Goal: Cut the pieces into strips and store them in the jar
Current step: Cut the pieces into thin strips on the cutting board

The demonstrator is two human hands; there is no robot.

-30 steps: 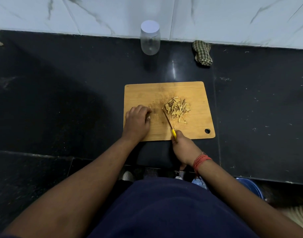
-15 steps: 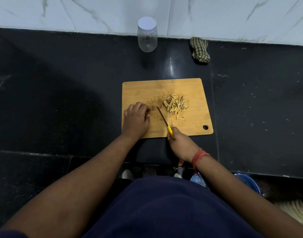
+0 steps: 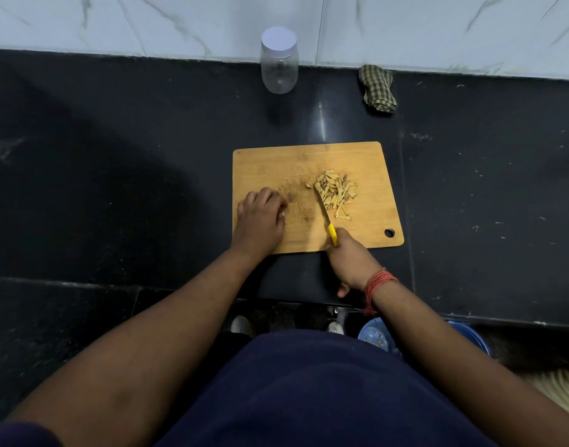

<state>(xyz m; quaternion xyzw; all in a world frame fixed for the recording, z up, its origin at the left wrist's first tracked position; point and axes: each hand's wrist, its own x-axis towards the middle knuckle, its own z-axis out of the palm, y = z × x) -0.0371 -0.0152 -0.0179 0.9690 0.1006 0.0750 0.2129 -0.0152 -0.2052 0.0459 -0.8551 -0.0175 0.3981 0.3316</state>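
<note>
Strips [image 3: 336,193] of a pale, fibrous root, heaped loosely on the right-centre of a wooden cutting board [image 3: 367,162], look light, dry and stiff enough to scatter at a nudge; they are best gathered by sweeping them together with a blade or cupping them from both sides, not picked up singly. The right hand [image 3: 349,258] has its grip closed round the yellow handle of a small knife [image 3: 325,211], whose blade runs forward and slightly left, its tip touching the near-left edge of the heap. That wrist, wound with red thread, sits at the board's near edge, the forearm angling in from the lower right. The left hand [image 3: 260,217] rests knuckles-up on the left part of the board, fingers curled under; whether its grip encloses an uncut piece cannot be told from this view. Its forearm comes in from the lower left. A clear jar [image 3: 279,66] with a white lid on stands upright at the back of the dark tabletop [image 3: 115,156], against the marble wall and well apart from the board, so the lid would likely need removing before storage. A checked cloth [image 3: 377,88] lies crumpled to the jar's right.
</note>
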